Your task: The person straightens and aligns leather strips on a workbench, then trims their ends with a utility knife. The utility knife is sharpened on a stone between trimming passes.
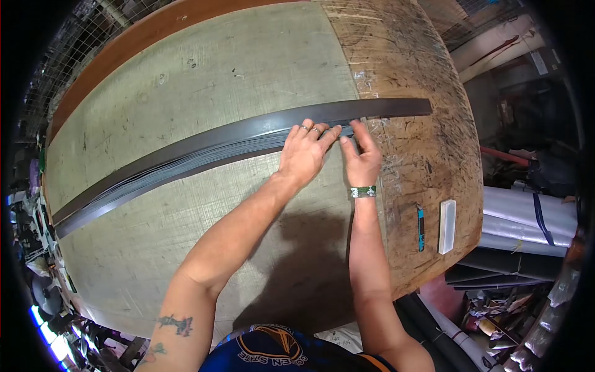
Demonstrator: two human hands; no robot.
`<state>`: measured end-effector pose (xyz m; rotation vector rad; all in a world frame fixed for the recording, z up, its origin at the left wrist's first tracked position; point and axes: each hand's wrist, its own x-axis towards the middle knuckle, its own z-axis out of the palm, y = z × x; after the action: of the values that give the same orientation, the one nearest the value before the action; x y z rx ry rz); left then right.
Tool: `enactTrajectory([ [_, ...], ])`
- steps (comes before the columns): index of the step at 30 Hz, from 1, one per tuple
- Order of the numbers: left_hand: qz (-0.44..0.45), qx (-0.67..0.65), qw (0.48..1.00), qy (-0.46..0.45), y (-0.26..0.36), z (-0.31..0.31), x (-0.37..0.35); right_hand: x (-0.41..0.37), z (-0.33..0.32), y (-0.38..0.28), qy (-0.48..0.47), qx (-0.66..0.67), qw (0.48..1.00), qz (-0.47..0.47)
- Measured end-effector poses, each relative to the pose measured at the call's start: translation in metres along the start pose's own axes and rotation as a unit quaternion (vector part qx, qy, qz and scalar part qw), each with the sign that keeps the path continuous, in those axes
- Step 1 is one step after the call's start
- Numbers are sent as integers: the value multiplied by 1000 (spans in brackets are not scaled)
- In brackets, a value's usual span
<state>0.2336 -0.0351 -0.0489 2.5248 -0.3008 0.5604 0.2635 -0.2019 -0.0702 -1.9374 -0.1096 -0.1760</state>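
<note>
A bundle of thin grey strips [214, 153] runs slantwise across the table, with a long flat dark bar [273, 122] along its far side. My left hand [302, 152] rests over the bundle near its right end, fingers curled onto the strips and rings on two of them. Close beside it, my right hand [362, 155] has its thumb and fingers around the strip ends. The exact grip of the fingertips is partly hidden. A patterned green band [363, 192] circles my right wrist.
A green-grey mat [260, 56] covers much of the worn wooden table [427, 155]. On the bare wood at right lie a blue-and-black cutter [421, 228] and a white rectangular block [447, 227]. Silvery rolls [520, 214] stand beyond the table's right edge.
</note>
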Motion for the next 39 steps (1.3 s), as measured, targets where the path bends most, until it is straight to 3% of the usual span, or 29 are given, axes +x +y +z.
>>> enactTrajectory([
  [4, 5, 7, 1000, -5, 2, -1, -1, -3, -6, -17, 13, 81, 995, 53],
  [7, 5, 3, 1000, -16, -1, 0, 1, -11, -5, -10, 6, -135, 988, -80],
  [11, 27, 27, 999, -19, 3, -2, 4, -11, -1, 10, 57, 39, 997, 38],
  [14, 21, 18, 999, -28, 5, -4, 4, -19, 5, -7, 82, -145, 983, -73],
  [17, 28, 22, 999, -16, 4, -2, 3, -14, 6, 7, 111, 8, 994, 26],
  [18, 23, 14, 1000, -7, 4, -1, 3, -16, 12, 5, 125, -119, 984, -40],
  [21, 18, -9, 1000, 11, 4, 5, 5, -18, 13, 0, 116, -129, 984, -39],
  [22, 22, -13, 1000, 13, 4, 5, 7, -14, 6, 4, 99, -71, 992, -19],
  [25, 6, -24, 1000, 2, 6, 1, 8, -7, -4, 4, 115, -100, 988, -26],
  [26, -1, -30, 1000, -4, 9, 0, 9, -11, 0, 3, 71, -184, 977, -83],
  [29, -3, -25, 1000, 1, 8, 0, 8, -8, -1, 6, 33, 62, 997, 38],
  [30, 1, -28, 1000, 4, 6, 0, 9, -3, -4, 3, 49, 220, 971, 84],
  [31, 3, -32, 999, 7, 6, 1, 9, 1, -7, 0, 66, 265, 959, 71],
  [33, -1, -35, 999, 5, 4, 1, 9, 10, -14, -9, 103, 351, 930, 48],
  [34, -7, -36, 999, 1, 5, 1, 9, 13, -10, -14, 99, 313, 944, 34],
  [37, -20, -36, 999, -12, 9, 0, 14, 6, 5, -11, -52, 456, 887, 43],
  [38, -26, -33, 999, -18, 10, -1, 14, 3, 3, -10, -75, 375, 924, 34],
  [39, -24, -33, 999, -14, 9, -1, 14, 7, -1, -9, -41, 393, 918, 34],
])
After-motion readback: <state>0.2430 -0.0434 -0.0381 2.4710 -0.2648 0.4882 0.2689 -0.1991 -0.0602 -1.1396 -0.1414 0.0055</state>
